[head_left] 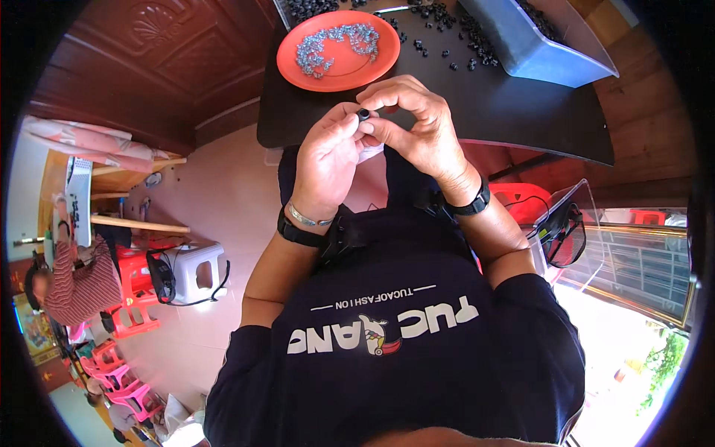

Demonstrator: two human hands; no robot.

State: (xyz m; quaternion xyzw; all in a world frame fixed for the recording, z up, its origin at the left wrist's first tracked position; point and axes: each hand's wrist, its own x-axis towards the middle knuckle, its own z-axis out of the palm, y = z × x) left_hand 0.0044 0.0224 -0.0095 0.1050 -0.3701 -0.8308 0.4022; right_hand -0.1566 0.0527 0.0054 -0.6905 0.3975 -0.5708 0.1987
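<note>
Black, a small ring-shaped part [363, 115], possibly rubber, is pinched between fingertips of left hand [328, 160] and right hand [417, 123], above the dark table's near edge [447, 138]. Orange plate [339, 51] of grey pieces at 12 o'clock, well apart.

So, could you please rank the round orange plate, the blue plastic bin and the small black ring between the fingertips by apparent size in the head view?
1. blue plastic bin, partly cropped
2. round orange plate
3. small black ring
</note>
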